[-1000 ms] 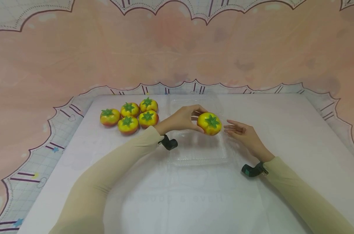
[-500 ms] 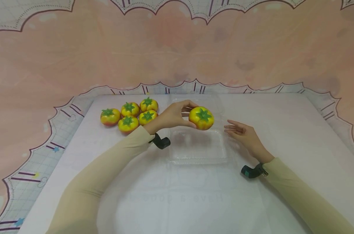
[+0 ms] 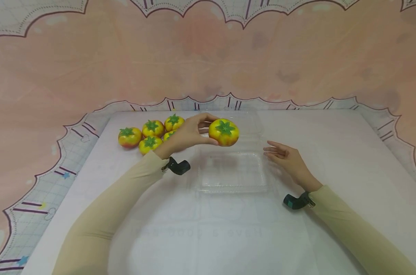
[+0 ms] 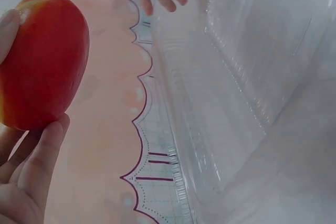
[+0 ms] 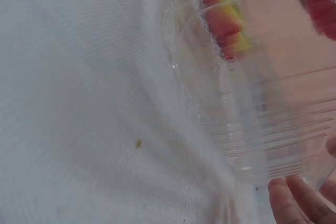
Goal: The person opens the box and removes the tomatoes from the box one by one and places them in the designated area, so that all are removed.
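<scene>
My left hand (image 3: 188, 131) grips a yellow-and-red tomato (image 3: 224, 133) with a green star-shaped top, thumb on the near side and fingers on the far side. It is held up over the left part of a clear plastic clamshell box (image 3: 232, 188), whose lid (image 3: 250, 122) lies open at the back. The tomato's red underside (image 4: 55, 61) faces the left wrist camera. To the right of the box, my right hand (image 3: 288, 162) holds nothing, its fingers loosely bent. In the right wrist view, its fingertips (image 5: 283, 198) are right at the box's edge.
Several similar tomatoes (image 3: 130, 138) sit grouped on the white tabletop (image 3: 201, 244) at the back left, some partly covered by the left hand and wrist. A patterned pinkish cloth (image 3: 208, 57) hangs behind the table.
My left hand has moved left and slightly up with the tomato, from the box's right part to its left, uncovering more of the box. The right hand has stayed in place.
</scene>
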The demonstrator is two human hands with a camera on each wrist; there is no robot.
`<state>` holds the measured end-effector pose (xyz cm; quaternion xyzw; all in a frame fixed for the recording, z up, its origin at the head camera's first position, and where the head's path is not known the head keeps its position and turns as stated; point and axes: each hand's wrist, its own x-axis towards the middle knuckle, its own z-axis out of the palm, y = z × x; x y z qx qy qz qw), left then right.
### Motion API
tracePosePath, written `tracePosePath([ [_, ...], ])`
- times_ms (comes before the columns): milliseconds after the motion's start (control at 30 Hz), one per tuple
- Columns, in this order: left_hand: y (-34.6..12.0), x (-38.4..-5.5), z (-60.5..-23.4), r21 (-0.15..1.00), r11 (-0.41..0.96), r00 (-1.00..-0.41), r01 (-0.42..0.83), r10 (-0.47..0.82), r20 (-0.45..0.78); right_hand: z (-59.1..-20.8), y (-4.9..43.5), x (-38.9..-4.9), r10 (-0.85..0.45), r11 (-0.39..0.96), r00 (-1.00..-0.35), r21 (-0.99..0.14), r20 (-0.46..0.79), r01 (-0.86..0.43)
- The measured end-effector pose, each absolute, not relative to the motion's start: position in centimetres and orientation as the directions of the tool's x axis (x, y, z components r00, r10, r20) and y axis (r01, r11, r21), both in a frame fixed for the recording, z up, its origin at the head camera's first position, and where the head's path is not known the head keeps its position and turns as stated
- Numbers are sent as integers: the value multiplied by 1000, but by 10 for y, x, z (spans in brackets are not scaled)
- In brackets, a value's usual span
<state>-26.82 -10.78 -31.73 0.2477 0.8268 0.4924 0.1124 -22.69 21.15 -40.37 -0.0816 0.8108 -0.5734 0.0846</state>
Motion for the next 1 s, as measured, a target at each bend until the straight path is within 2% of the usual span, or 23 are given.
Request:
tracePosePath([
  [267, -129, -266, -318, 879, 371, -869, 298, 488, 89, -400, 211, -225, -237, 312, -971, -949, -41, -36],
  [500, -148, -261, -320, 895, 403, -919, 190, 393, 18, -402, 211, -226, -232, 335, -972, -941, -43, -38],
  [733, -170, -255, -321, 902, 380, -921, 204, 387, 45, -403, 212, -227, -233, 358, -971, -933, -47, -41],
  [1000, -189, -255, -325, 875, 450, -940, 179, 340, 17, -404, 212, -227, -241, 335, -970, -941, -26, -58],
])
